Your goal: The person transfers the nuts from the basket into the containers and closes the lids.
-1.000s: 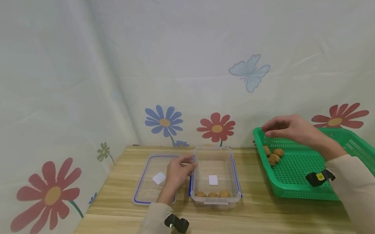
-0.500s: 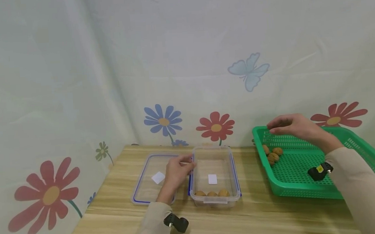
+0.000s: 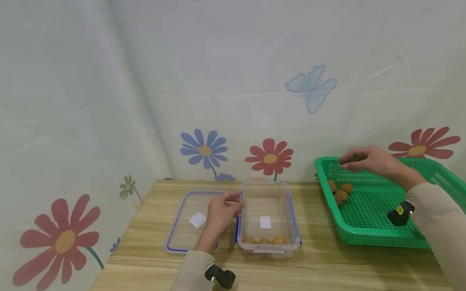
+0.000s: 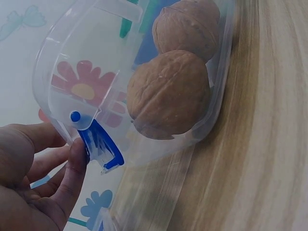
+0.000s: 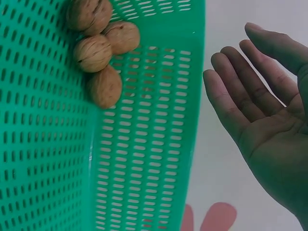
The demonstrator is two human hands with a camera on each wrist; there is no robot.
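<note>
A clear plastic box (image 3: 278, 207) with blue side latches stands on the table, and a row of walnuts (image 4: 168, 91) lies along its near end. At the box's left rim my left hand (image 3: 222, 213) pinches the wall, its thumb beside the blue latch (image 4: 102, 148). My right hand (image 3: 372, 161) hovers over the green basket (image 3: 376, 234), fingers loosely bent, holding nothing. In the right wrist view the palm (image 5: 274, 130) faces up beside the basket rim. Several walnuts (image 3: 341, 195) are clustered in the basket's left corner.
Left of the box lies its clear lid (image 3: 182, 235) with a blue seal and a white label (image 3: 198, 220). Another white label (image 3: 265, 222) shows at the box. A flower-printed curtain (image 3: 228, 74) hangs behind the wooden table (image 3: 145, 280).
My right hand has shifted slightly to the right over the basket. The left hand stays at the box's rim, and the walnuts have not moved.
</note>
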